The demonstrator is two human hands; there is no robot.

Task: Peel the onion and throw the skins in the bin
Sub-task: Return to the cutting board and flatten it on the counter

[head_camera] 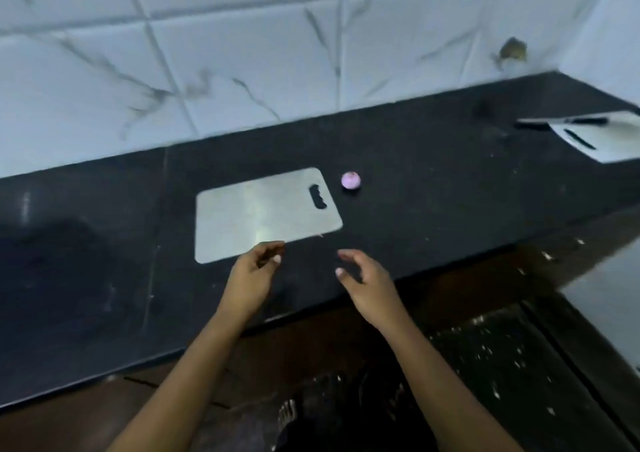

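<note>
Hovering hands (pixel 304 275), seemingly empty, half-curled

The counter (pixel 433 181) is a black polished stone slab running along the wall (pixel 242 53). The wall is faced with large white tiles bearing grey marble veining and pale grout lines. A brownish stain (pixel 514 50) marks the wall near the counter's far right corner. Below the counter's front edge, the floor (pixel 485 365) is dark, speckled with light flecks.
</note>
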